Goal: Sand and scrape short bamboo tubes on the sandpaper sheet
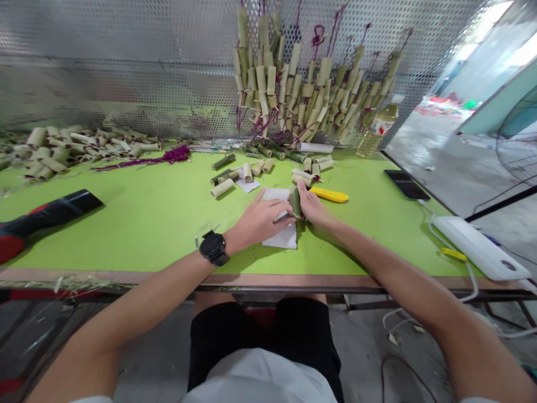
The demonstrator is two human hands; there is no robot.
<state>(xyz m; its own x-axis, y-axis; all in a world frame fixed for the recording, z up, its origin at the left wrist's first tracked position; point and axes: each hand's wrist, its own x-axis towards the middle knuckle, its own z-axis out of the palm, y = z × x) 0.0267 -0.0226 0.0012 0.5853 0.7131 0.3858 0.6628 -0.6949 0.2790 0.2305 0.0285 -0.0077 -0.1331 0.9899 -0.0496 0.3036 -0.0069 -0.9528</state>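
Note:
A short green bamboo piece (295, 202) stands tilted over a sheet of white paper (280, 239) on the green tabletop. My right hand (314, 207) is closed round its right side, thumb near the top. My left hand (262, 220), below a black wristwatch, is at its left side with the fingers bent. A thin grey tool (282, 216) shows between those fingers, its tip close to the bamboo's lower end. Just beyond my right hand lies a yellow-handled cutter (329, 195). Several cut bamboo tubes (222, 188) lie behind my hands.
Bamboo strings (323, 73) hang on the perforated metal wall. A bamboo pile (54, 148), purple cord (176, 155) and black-and-red tool (62, 211) are at left. At right are a bottle (380, 129), a phone (406, 184) and a cabled white power strip (480, 246).

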